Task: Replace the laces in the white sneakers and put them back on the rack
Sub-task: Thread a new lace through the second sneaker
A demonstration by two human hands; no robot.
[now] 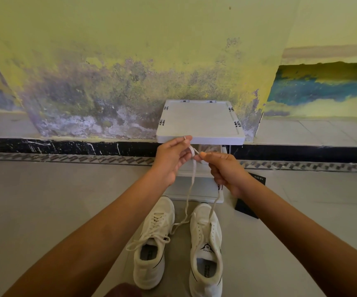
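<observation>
Two white sneakers stand side by side on the floor, toes toward the rack. The left sneaker [152, 243] is laced, its lace ends lying loose. The right sneaker [206, 249] has bare eyelets. A white lace [191, 181] hangs from my hands down to the sneakers. My left hand [171, 159] pinches one part of the lace, and my right hand [227, 170] pinches another part, both raised in front of the white shoe rack [201, 123].
The rack stands against a stained yellow wall, with lower shelves partly hidden behind my hands. A black card or packet [248, 209] lies on the grey tiled floor right of the rack. A black skirting strip runs along the wall base.
</observation>
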